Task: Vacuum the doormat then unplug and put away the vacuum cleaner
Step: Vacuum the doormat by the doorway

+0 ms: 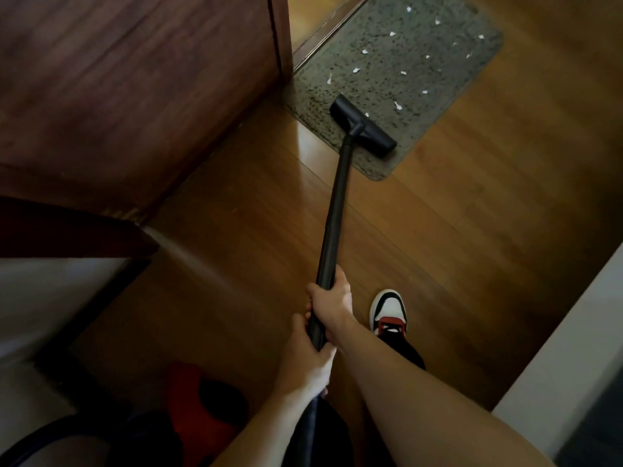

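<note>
A grey speckled doormat point(421, 75) lies on the wooden floor by a doorway, dotted with several white paper scraps point(397, 105). The black floor nozzle point(362, 126) of the vacuum rests on the mat's near corner. Its long black tube point(333, 217) runs back toward me. My right hand point(332, 301) grips the tube from above. My left hand point(310, 358) holds the tube's lower end just behind it. A red and black vacuum body point(199, 409) sits dimly at the bottom left.
A dark wooden door point(135, 96) stands open at the left, its edge touching the mat's corner. A white wall base point(573, 358) runs along the right. My shoe point(388, 311) is planted on the wooden floor point(472, 230) beside the tube.
</note>
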`<state>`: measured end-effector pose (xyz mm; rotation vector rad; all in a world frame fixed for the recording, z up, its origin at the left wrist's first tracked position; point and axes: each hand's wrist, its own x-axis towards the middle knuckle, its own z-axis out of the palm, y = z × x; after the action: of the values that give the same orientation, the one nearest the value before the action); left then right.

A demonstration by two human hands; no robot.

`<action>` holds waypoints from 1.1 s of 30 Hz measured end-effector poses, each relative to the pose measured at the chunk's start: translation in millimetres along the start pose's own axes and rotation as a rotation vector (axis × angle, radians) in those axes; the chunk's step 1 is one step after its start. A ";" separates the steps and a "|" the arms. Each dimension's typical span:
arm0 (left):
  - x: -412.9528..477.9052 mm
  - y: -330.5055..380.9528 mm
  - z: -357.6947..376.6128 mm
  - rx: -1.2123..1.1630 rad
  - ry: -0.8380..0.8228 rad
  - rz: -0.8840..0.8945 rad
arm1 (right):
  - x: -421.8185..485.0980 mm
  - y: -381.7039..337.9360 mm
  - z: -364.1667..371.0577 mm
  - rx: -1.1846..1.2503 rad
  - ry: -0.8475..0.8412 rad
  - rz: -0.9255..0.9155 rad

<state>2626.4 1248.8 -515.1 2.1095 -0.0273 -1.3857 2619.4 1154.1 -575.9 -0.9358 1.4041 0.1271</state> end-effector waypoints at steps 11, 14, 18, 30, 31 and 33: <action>28.3 68.4 31.5 -0.064 -0.014 -0.031 | 33.7 -63.7 -40.8 0.015 -0.010 0.010; 34.0 80.2 35.4 -0.060 -0.007 -0.028 | 39.8 -75.1 -46.6 0.007 -0.002 0.006; 37.0 87.6 38.1 -0.061 -0.005 -0.024 | 42.5 -82.7 -51.2 0.011 -0.008 0.014; 2.9 32.7 8.0 -0.011 0.010 -0.024 | 2.6 -33.1 -14.5 0.070 0.002 0.059; -1.0 26.6 4.3 -0.002 0.016 -0.019 | -2.3 -27.6 -10.2 0.072 0.001 0.062; -8.7 14.6 -2.2 0.013 0.024 -0.011 | -11.5 -16.0 -2.2 0.074 -0.002 0.065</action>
<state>2628.7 1240.8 -500.2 2.1399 -0.0151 -1.3702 2624.5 1147.4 -558.1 -0.8292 1.4285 0.1238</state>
